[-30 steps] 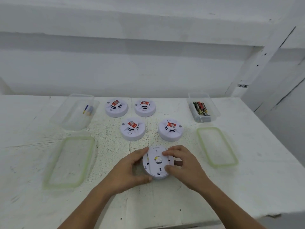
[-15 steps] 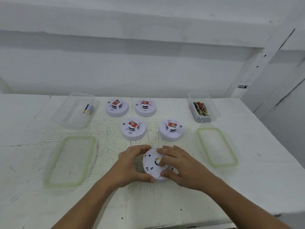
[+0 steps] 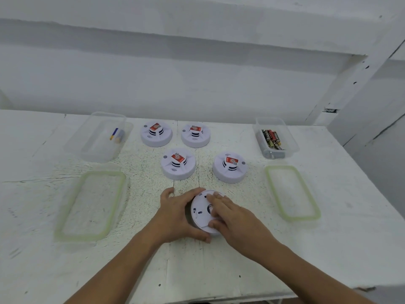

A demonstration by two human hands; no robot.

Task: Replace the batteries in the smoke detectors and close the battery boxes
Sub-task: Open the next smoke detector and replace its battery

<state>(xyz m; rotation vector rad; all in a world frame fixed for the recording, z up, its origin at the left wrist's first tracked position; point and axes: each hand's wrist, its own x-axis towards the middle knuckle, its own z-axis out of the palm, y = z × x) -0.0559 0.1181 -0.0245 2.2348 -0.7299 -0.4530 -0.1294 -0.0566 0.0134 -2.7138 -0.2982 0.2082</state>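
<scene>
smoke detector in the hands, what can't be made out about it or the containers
All head view.
- battery box of the smoke detector: covered by the right hand; shut or not unclear
- batteries in the right container: labels too small
- left container contents: blurred behind plastic

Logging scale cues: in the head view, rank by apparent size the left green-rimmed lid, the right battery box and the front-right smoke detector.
1. Left green-rimmed lid, clearly largest.
2. Right battery box.
3. Front-right smoke detector, only slightly smaller; the box sits farther back, so this pair is unsure.
</scene>
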